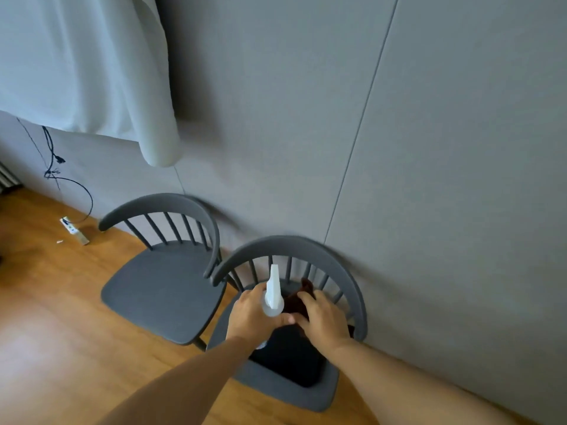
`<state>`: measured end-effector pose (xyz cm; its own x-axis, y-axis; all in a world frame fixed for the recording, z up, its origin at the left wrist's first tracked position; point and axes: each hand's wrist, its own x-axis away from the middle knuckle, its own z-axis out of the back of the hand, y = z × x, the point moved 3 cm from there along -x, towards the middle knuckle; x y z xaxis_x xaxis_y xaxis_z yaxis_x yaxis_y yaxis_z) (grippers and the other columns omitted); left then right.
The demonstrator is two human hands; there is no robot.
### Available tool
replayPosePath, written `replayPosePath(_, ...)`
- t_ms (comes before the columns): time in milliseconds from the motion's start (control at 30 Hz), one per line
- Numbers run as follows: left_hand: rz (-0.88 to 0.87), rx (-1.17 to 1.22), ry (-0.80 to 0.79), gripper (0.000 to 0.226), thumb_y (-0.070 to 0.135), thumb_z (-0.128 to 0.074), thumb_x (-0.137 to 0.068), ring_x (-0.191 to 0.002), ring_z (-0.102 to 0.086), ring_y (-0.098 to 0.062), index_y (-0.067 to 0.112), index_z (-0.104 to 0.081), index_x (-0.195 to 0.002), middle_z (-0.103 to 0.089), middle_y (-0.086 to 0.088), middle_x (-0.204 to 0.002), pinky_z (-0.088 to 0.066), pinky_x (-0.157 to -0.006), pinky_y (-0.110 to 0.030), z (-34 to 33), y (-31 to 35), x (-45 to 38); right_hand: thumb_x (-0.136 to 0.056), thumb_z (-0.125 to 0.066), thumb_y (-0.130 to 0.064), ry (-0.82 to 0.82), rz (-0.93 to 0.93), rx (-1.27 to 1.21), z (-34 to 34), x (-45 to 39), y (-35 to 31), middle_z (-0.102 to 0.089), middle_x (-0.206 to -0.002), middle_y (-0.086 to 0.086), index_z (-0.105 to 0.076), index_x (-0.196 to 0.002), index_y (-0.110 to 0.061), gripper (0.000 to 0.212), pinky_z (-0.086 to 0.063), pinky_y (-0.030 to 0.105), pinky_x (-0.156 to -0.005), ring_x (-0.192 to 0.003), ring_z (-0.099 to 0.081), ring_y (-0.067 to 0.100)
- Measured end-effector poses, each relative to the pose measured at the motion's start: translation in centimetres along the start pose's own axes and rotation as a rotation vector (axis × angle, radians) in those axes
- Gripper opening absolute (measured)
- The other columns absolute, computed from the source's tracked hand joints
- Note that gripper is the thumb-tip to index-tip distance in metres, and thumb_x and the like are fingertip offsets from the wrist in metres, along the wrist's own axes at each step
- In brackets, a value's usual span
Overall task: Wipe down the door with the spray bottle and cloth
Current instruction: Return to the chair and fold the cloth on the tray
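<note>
My left hand grips a clear spray bottle with a white trigger head, its nozzle pointing up toward the wall. Right beside it, my right hand lies on a dark reddish-brown cloth, fingers curled over it. Both hands are above the seat of the nearer grey chair, where a black item lies. Grey panelled door surfaces rise behind the chairs, split by thin vertical seams.
A second grey spindle-back chair stands to the left, touching the first. White fabric hangs at the upper left. Black cables and a white power strip lie on the wooden floor by the wall.
</note>
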<state>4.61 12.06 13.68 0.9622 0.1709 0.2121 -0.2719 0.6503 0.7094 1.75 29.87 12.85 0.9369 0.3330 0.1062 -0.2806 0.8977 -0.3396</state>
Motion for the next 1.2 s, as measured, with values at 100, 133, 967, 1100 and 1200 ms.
replayPosePath(100, -0.044, -0.046, -0.046, 0.086, 0.064, -0.089, -0.067, -0.111, -0.053, -0.013, 0.024, -0.055, -0.135, -0.053, 0.012, -0.115, -0.046, -0.09, -0.028, 1.4, -1.2, -2.2, -0.098, -0.062, -0.047, 0.006, -0.07, -0.015, -1.1, -1.5, -1.2, -0.056, -0.126, 0.002, -0.054, -0.14, -0.025, 0.048, -0.056, 0.035, -0.09, -0.114, -0.062, 0.021)
replayPosePath(133, -0.051, -0.07, -0.064, 0.086, 0.063, -0.089, -0.068, -0.11, -0.054, -0.015, 0.022, -0.055, -0.136, -0.055, 0.009, -0.116, -0.047, -0.089, -0.028, 1.7, -1.6, -2.9, -0.098, -0.062, -0.047, 0.01, -0.099, -0.016, -1.3, -1.8, -1.7, -0.056, -0.126, 0.003, -0.054, -0.14, -0.024, 0.048, -0.055, 0.036, -0.089, -0.113, -0.062, 0.022)
replayPosePath(967, -0.007, -0.044, -0.289, 0.088, 0.042, -0.097, -0.068, -0.127, -0.055, -0.025, 0.021, -0.049, -0.139, -0.057, -0.002, -0.133, -0.054, -0.099, -0.041, -2.1, -9.8, -12.3, -0.092, -0.066, -0.055, -0.048, -0.423, -0.083, -10.4, -2.5, -1.8, -0.051, -0.132, 0.005, -0.04, -0.151, -0.019, 0.074, -0.054, 0.033, -0.09, -0.115, -0.059, 0.021)
replayPosePath(1100, 0.028, -0.04, -0.247, 0.088, 0.041, -0.097, -0.068, -0.127, -0.055, -0.027, 0.02, -0.05, -0.139, -0.059, -0.004, -0.134, -0.054, -0.102, -0.046, -4.2, -12.0, -14.3, -0.094, -0.064, -0.054, -0.086, -0.406, -0.107, -13.6, -3.5, -0.8, -0.049, -0.136, 0.004, -0.037, -0.153, -0.02, 0.073, -0.052, 0.032, -0.091, -0.119, -0.057, 0.021)
replayPosePath(1200, 0.015, -0.049, -0.249, 0.086, 0.04, -0.097, -0.068, -0.127, -0.053, -0.028, 0.018, -0.051, -0.137, -0.06, -0.004, -0.131, -0.055, -0.101, -0.047, -6.2, -13.6, -15.8, -0.095, -0.063, -0.055, -0.098, -0.39, -0.107, -16.2, -4.1, 0.3, -0.049, -0.137, 0.004, -0.037, -0.154, -0.021, 0.073, -0.051, 0.03, -0.093, -0.12, -0.057, 0.019)
